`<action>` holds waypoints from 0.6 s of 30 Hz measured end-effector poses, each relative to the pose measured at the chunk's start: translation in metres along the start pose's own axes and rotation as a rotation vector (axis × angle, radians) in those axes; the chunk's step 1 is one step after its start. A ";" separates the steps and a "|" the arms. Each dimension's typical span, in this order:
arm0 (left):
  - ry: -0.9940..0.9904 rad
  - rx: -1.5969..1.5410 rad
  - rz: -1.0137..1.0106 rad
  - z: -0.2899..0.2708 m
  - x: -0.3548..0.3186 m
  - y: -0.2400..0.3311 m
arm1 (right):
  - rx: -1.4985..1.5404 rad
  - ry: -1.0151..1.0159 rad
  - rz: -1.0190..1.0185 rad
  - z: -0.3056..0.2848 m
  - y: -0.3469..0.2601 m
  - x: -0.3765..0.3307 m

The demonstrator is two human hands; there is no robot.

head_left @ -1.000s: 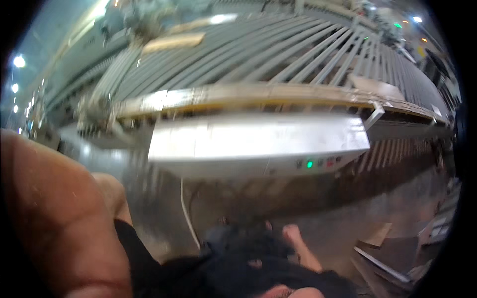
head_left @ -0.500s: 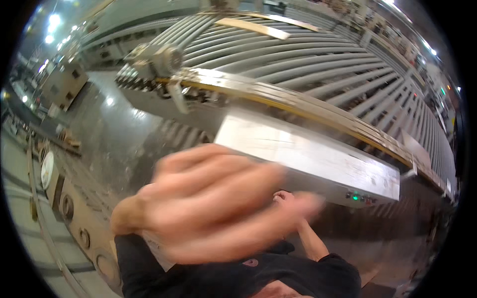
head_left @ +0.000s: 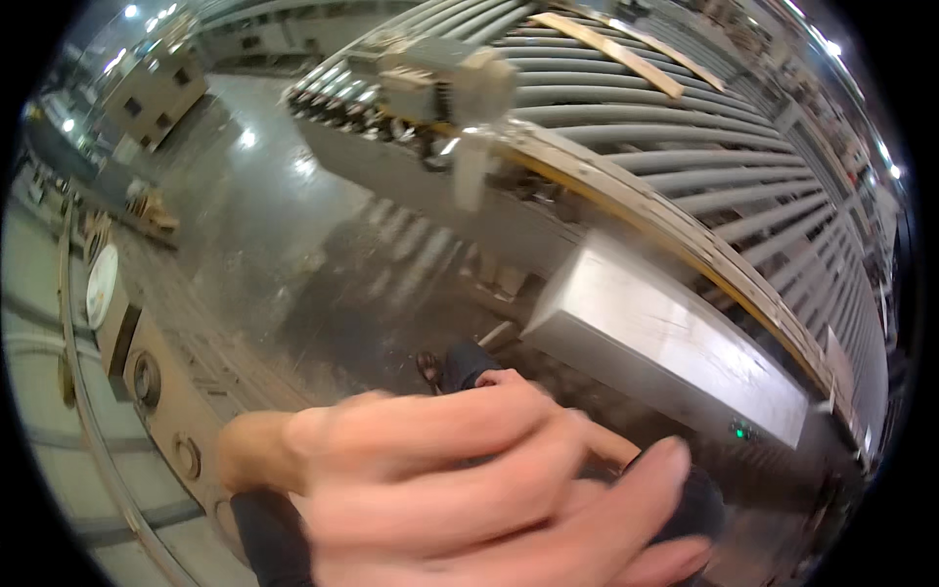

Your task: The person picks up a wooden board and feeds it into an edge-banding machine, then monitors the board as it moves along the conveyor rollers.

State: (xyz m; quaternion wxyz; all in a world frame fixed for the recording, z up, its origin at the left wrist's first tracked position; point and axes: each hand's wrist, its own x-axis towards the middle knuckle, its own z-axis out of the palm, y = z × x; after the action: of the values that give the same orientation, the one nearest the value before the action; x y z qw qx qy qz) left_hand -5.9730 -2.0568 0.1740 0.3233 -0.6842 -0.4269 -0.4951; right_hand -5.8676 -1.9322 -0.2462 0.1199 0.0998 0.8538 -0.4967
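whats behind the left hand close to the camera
Behind the left hand, the right hand, part of its forearm and dark clothing show; whatever lies directly behind is covered.

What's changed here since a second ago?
The view has swung left, so the roller conveyor and metal box appear tilted, the box farther right. The left hand went from the picture's left edge to its lower middle. No grasp or release shows. The box's green light stayed lit.
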 end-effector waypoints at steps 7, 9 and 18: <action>-0.242 -0.174 -0.080 -0.062 -0.094 -0.152 | -0.040 -0.104 -0.219 0.099 0.020 0.163; -0.361 -0.212 -0.509 -0.084 -0.146 -0.187 | -0.150 -0.270 -0.156 0.074 0.002 0.248; 0.152 -0.315 -1.763 -0.174 -0.423 -0.197 | 0.132 0.012 0.054 0.037 -0.087 0.297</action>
State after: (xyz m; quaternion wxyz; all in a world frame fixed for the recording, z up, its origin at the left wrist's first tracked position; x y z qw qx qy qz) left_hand -6.2827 -2.2345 -0.1735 -0.2444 -0.1099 -0.7018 -0.6600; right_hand -6.1716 -1.9917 -0.2828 0.1215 0.1335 0.8170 -0.5477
